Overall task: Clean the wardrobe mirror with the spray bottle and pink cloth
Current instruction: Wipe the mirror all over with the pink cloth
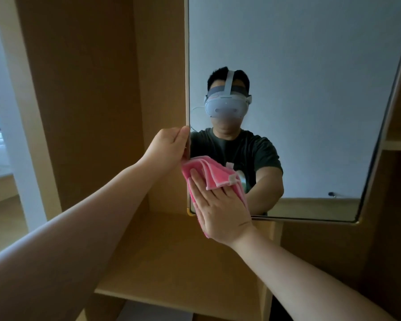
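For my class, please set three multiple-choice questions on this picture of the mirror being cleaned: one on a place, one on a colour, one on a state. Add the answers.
1. Where on the mirror does the cloth lie?
A) top right corner
B) centre
C) lower left corner

2. What colour is the cloth?
A) pink
B) blue
C) white

3. What is the left hand doing?
A) hanging idle
B) gripping the mirror's left edge
C) holding a bottle

Answers:
1 C: the right hand presses it flat against the glass near the bottom left corner.
2 A: its folds are plainly pink.
3 B: its fingers curl round the mirror's edge.
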Demonstrator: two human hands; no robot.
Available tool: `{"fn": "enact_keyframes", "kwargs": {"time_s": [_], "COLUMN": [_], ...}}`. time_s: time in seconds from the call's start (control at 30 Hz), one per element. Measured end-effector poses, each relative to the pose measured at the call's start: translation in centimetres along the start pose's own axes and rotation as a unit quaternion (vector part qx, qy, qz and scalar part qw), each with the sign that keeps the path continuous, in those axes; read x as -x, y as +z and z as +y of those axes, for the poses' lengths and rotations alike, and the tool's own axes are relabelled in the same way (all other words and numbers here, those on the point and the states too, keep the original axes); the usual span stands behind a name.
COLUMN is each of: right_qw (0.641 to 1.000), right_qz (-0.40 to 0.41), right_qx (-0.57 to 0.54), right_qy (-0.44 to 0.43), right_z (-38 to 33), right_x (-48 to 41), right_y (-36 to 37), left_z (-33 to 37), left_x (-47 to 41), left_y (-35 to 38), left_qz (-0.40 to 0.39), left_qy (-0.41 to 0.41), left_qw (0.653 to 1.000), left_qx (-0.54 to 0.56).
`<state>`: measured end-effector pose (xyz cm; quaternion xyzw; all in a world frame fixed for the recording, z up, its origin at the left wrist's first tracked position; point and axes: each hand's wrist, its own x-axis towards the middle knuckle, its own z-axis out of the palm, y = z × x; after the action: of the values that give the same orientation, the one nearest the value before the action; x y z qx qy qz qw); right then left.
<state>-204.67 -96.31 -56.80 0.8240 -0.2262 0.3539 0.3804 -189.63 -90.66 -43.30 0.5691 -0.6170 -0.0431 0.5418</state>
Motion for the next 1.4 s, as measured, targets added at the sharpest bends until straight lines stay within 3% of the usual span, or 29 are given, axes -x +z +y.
{"fn": "enact_keyframes", "kwargs": {"time_s": [0.2, 0.4, 0.7, 0.8, 1.0, 1.17, 1.27, 1.4], "right_qw": [0.996, 0.990, 0.968, 0.955, 0.920, 0.883, 0.871, 0.868], "right_qz": [-0.047, -0.011, 0.019, 0.011, 0.018, 0.035, 0.019, 0.013], "right_qx": [0.001, 0.000, -0.178, -0.257, -0.392, -0.460, -0.477, -0.483], "right_qy": [-0.070, -0.138, -0.174, -0.148, -0.013, 0.088, 0.120, 0.116], "right_z": [-0.4, 0.5, 0.0, -0.7, -0.6, 3.7, 7.6, 13.2], "right_x": [3.0, 3.6, 3.2, 0.2, -8.9, -20.1, -27.8, -37.8], "right_y": [0.7, 0.2, -2.0, -3.6, -8.7, -15.7, -20.7, -27.6], "left_z": [-0.2, -0.5, -0.4, 0.5, 3.6, 10.5, 17.0, 26.3], "left_x": [-0.1, -0.1, 0.4, 0.5, -0.8, -4.7, -8.3, -14.0], "left_y": [0.3, 0.3, 0.1, -0.8, -8.0, -17.6, -21.9, -26.0], "left_qz": [0.009, 0.017, 0.007, -0.010, -0.047, -0.230, -0.311, -0.253], "left_qy": [-0.019, -0.020, -0.040, -0.061, -0.071, -0.077, -0.070, -0.070], "left_qw": [0.999, 0.998, 0.996, 0.994, 0.994, 0.965, 0.946, 0.964], "left_qx": [0.037, 0.050, 0.081, 0.091, 0.069, 0.097, 0.056, -0.035]}}
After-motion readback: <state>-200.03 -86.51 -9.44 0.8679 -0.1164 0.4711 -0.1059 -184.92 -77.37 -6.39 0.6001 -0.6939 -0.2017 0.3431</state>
